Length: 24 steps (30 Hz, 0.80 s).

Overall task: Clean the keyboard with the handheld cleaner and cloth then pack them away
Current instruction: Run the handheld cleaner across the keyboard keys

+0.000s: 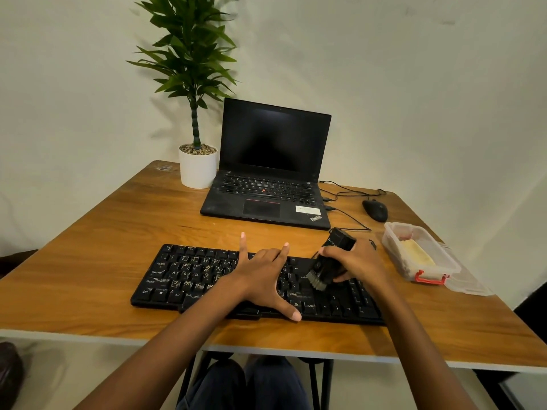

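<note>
Lower centre of frame | right hand (359, 263) grips black handheld cleaner (330, 263), brush on black keyboard (189, 278) | left hand (266, 276) flat, fingers spread, steadying | step: brushing keys; next: likely the untouched left-side keys

Keyboard (189, 279): on the table (103, 232), along its near edge.
Laptop (266, 202): behind the keyboard.
Plant pot (197, 170): just left of the laptop.
Mouse (375, 210): right of the laptop.
Container (396, 255): right of the keyboard, before the mouse, cloth (418, 254) inside.
Left hand (263, 276): on the keyboard's middle.
Right hand (358, 258): over the keyboard's right part, holding the handheld cleaner (328, 264) on the keys.
</note>
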Each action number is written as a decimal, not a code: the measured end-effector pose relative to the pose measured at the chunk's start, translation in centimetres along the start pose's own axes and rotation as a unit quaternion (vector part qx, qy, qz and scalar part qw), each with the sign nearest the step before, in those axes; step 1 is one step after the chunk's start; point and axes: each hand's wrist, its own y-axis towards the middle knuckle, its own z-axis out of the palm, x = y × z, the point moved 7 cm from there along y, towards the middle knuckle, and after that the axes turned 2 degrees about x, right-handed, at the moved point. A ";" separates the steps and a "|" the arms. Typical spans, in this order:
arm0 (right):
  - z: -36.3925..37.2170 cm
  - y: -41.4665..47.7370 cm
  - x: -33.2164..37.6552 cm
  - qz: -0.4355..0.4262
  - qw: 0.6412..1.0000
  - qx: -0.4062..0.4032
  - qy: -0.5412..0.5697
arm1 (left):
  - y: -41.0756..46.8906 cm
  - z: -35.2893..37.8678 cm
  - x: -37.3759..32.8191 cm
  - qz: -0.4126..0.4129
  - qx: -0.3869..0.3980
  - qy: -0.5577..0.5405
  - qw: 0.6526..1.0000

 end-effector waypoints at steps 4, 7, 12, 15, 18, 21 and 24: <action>0.4 -1.5 -0.2 -0.028 0.998 0.048 -0.029 | -0.2 -0.1 -0.1 0.009 -0.022 0.000 1.000; 0.1 -2.2 0.2 -0.045 0.995 0.034 -0.081 | -0.2 -0.2 -0.2 0.010 -0.031 0.005 0.999; 1.1 -2.9 1.0 -0.056 0.989 0.083 -0.112 | -0.4 -0.1 -0.1 0.015 -0.040 0.007 0.999; 0.6 -3.0 1.0 -0.062 0.988 0.034 -0.140 | -0.3 -0.1 -0.2 0.015 -0.036 0.005 0.999; 0.9 -3.5 0.9 -0.080 0.988 0.039 -0.130 | -0.2 -0.1 -0.1 0.016 -0.039 0.005 0.999; 0.7 -3.9 0.8 -0.055 0.991 0.062 -0.107 | -0.3 0.0 0.0 0.014 -0.040 0.004 0.999; 0.4 -4.0 1.1 -0.089 0.986 -0.006 -0.138 | -0.2 0.0 0.0 0.013 -0.040 0.003 0.999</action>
